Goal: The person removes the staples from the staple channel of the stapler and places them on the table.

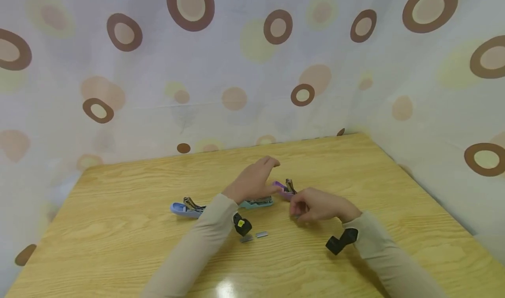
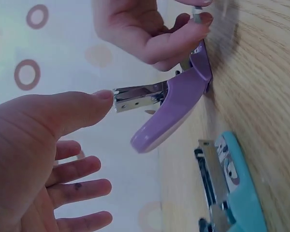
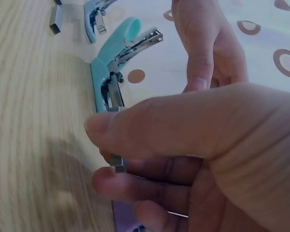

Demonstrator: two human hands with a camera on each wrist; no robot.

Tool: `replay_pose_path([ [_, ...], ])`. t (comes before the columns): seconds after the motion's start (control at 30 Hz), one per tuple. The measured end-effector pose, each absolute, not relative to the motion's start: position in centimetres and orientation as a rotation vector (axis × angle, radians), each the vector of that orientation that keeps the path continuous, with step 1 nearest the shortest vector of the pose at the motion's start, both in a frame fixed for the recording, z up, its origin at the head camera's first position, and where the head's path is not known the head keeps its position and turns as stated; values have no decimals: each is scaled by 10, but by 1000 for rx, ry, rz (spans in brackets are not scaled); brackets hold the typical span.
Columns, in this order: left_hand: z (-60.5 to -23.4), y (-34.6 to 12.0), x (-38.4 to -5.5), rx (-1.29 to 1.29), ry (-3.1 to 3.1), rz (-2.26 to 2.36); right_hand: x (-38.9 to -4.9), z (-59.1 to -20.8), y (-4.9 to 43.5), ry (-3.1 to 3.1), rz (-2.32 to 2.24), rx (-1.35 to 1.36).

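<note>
My right hand [image 1: 319, 203] pinches a small grey strip of staples [image 3: 118, 163] between thumb and fingers, just above the wood. Beside it lies a purple stapler [image 2: 179, 99], spread apart with its metal magazine [image 2: 140, 96] sticking out. My left hand [image 1: 252, 180] reaches over from the other side, fingers spread and relaxed. Its thumb tip [image 2: 104, 95] is right at the free end of that magazine. Below the left hand is a teal stapler [image 1: 256, 203], also folded open and partly hidden by the hand in the head view.
A light blue stapler [image 1: 183, 209], opened up, lies on the left, partly behind the left sleeve. Two more staple strips, one [image 1: 261, 234] beside another [image 1: 246, 239], rest on the wooden table [image 1: 130, 241] nearer me. A dotted curtain [image 1: 236, 70] hangs along the back and right.
</note>
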State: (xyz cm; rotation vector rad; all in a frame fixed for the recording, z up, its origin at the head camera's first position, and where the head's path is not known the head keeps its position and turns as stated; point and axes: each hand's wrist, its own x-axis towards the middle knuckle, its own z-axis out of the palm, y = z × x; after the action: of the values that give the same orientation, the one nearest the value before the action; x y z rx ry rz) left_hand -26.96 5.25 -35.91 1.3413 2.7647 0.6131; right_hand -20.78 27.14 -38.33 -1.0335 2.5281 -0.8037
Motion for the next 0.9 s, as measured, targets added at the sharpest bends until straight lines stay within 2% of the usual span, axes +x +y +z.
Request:
replay_pose_path([
  [0.3,-358,31,-262,1299,2797,656,-205,-392,260,2540,-754,-970],
  [0.9,-372,-10,-252,1348,2883,710,-199,-395,243,2554,-662,-1029],
])
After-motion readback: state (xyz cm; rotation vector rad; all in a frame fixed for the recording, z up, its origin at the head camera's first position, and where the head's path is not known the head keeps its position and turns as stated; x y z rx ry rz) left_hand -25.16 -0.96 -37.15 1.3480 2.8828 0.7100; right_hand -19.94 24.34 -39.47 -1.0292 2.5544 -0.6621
